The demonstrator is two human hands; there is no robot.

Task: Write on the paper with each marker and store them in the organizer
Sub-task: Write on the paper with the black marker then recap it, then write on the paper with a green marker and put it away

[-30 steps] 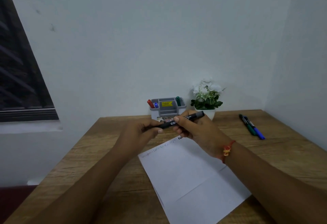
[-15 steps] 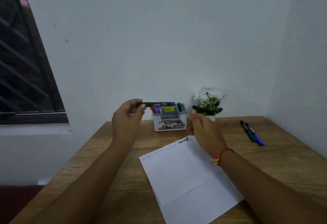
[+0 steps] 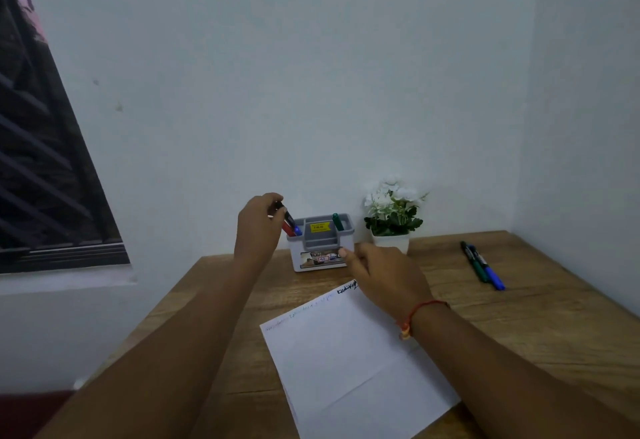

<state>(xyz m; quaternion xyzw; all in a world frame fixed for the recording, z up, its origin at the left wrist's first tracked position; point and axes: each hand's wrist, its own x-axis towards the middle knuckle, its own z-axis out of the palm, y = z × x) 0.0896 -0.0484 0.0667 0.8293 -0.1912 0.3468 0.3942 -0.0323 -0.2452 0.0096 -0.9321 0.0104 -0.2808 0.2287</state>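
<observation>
My left hands-side view shows the left hand (image 3: pixel 258 227) raised at the organizer's left end, fingers curled round a black marker (image 3: pixel 286 217). The smooth, round barrel is tilted, its lower end dipping into the left compartment. My right hand (image 3: pixel 384 272) is released and grasps nothing. Its fingers are loosely bent over the paper's far corner and just in front of the organizer, and I cannot tell if a fingertip touches it. A red thread bracelet (image 3: pixel 420 310) circles that wrist.

The organizer (image 3: pixel 327 241) is a boxy plastic caddy with grey stepped compartments above a white base. It carries a yellow label (image 3: pixel 320 227) and a printed sticker on the front. A red marker (image 3: pixel 286 229) and a blue marker (image 3: pixel 298 230) lean in the left compartment, and a green marker (image 3: pixel 337 222) stands at the right rear.

The paper (image 3: pixel 346 362) lies flat and skewed on the counter (image 3: pixel 519 327), a matte white sheet with fold creases and a line of handwriting along its far edge. The counter is wood-grained brown. Beside the organizer stands a square white pot (image 3: pixel 390 242) of white flowers with green leaves. Well to the right, a dark green pen (image 3: pixel 476 265) and a blue pen (image 3: pixel 491 275) lie side by side, touching.
</observation>
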